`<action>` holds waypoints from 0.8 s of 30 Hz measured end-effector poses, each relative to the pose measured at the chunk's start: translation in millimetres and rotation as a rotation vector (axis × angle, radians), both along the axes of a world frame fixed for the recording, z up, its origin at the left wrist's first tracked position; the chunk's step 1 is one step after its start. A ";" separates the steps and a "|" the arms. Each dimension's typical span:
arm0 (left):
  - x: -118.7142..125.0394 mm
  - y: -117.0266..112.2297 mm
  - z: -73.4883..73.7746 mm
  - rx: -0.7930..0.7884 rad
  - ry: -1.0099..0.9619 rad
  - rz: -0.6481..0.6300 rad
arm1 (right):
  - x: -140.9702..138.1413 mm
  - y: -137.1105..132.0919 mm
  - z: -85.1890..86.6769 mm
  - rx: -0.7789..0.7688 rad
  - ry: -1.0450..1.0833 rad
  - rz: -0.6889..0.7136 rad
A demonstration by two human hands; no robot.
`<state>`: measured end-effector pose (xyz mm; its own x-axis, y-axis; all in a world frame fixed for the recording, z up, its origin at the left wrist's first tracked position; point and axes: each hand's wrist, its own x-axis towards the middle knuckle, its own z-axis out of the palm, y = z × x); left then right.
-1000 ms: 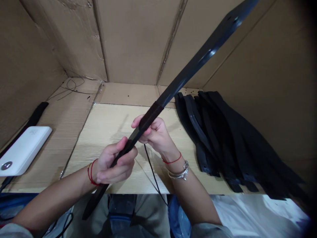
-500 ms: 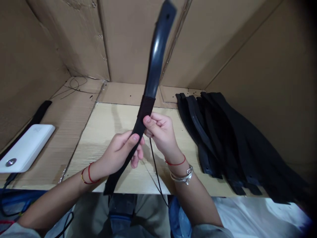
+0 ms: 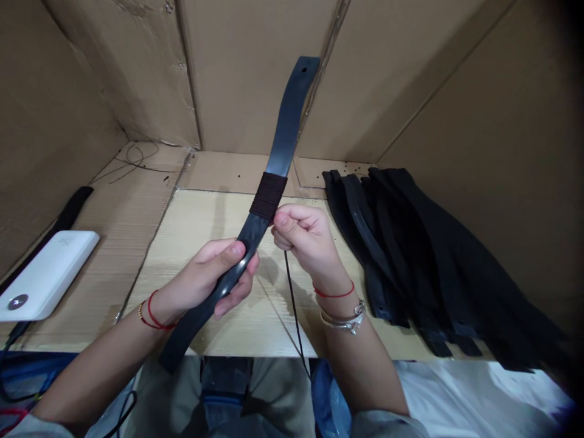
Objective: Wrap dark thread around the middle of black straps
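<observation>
Left hand [image 3: 203, 277] clamped round a long, flat black rubbery strip [image 3: 287, 115], tilted up over the pale wood-grain desk [image 3: 182, 243], which leaves its dark cord-wrapped band [image 3: 268, 196] exposed. Right hand [image 3: 303, 238] pinched shut just beside the band, a thin black cord [image 3: 292, 304] falling from beneath it — similar black strips [image 3: 410, 255] lie together to the right.

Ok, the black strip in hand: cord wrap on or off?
On: a dark ribbed wrap circles the black strip as a band just above the left hand and right hand.

We look from the person's head, forward and down, close above the left hand [image 3: 214, 274] and right hand [image 3: 303, 237] over the bench [image 3: 182, 243], with the cardboard back wall [image 3: 255, 79] filling the top of our one wide view.
</observation>
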<state>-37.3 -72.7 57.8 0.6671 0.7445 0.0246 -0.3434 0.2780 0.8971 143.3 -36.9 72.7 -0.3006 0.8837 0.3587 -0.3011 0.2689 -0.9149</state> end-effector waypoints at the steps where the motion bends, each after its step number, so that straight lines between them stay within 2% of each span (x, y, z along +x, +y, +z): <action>1: -0.3 0.7 0.4 0.007 0.021 0.007 | 0.2 0.2 0.3 0.004 -0.012 -0.024; 7: -1.0 3.6 -0.9 0.001 -0.017 -0.005 | -0.9 1.1 -2.6 0.008 0.034 -0.022; 12: -0.8 1.4 -9.3 -0.100 -0.190 -0.197 | -11.3 -3.6 -7.3 -0.101 0.104 0.050; 17: 1.2 -2.2 -20.9 -0.285 -0.430 -0.402 | -21.8 -7.0 -10.4 -0.188 0.179 0.143; 20: 3.2 -3.3 -27.3 -0.359 -0.476 -0.461 | -23.4 -7.5 -10.8 -0.217 0.218 0.206; 24: 7.0 -4.1 -31.7 -0.404 -0.493 -0.556 | -21.5 -9.5 -10.9 -0.256 0.168 0.271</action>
